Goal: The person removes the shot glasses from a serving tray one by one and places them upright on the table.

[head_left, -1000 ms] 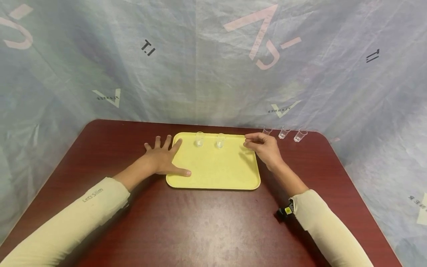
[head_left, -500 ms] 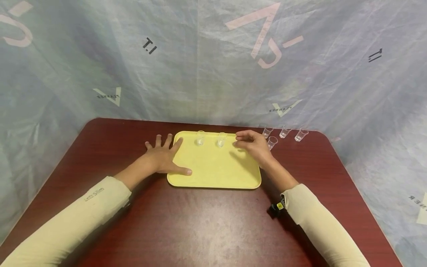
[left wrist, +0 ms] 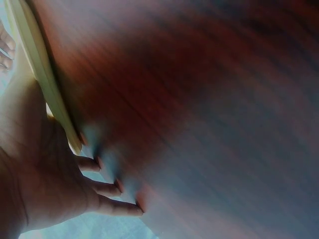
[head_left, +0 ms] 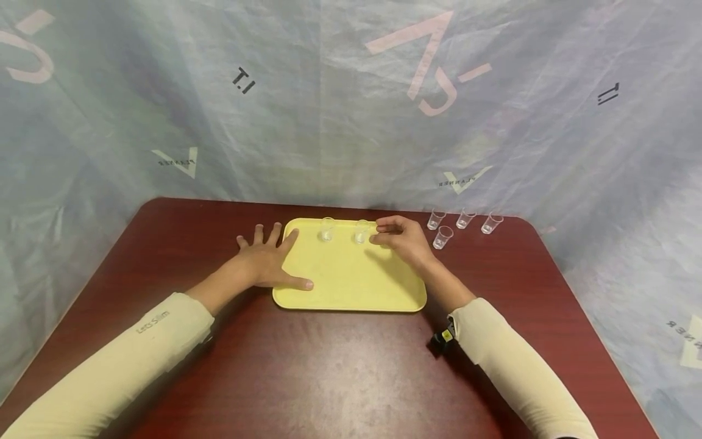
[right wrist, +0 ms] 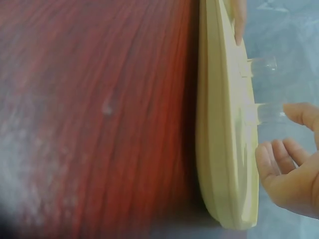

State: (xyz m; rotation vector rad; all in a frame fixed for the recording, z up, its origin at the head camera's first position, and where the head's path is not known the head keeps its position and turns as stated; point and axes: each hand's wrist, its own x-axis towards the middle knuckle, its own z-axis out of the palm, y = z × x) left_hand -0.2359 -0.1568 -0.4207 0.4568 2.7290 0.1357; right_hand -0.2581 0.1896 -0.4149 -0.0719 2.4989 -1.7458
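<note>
A yellow tray lies on the dark red table. Two small clear shot glasses stand upright near its far edge: a left glass and a right glass. My left hand is spread over the tray's left edge, thumb on the tray and the other fingertips down on the table in the left wrist view. Above the tray's right side, my right hand has thumb and fingers apart with nothing between them. In the right wrist view its thumb overlaps the rim of the nearer glass.
Several more clear shot glasses stand on the table to the right of the tray, one glass in front and a row including a far-right glass behind it. A grey printed curtain hangs behind the table.
My right hand has moved left from the tray's right edge toward the right glass on it, uncovering the front glass on the table. The left hand stays on the tray.
</note>
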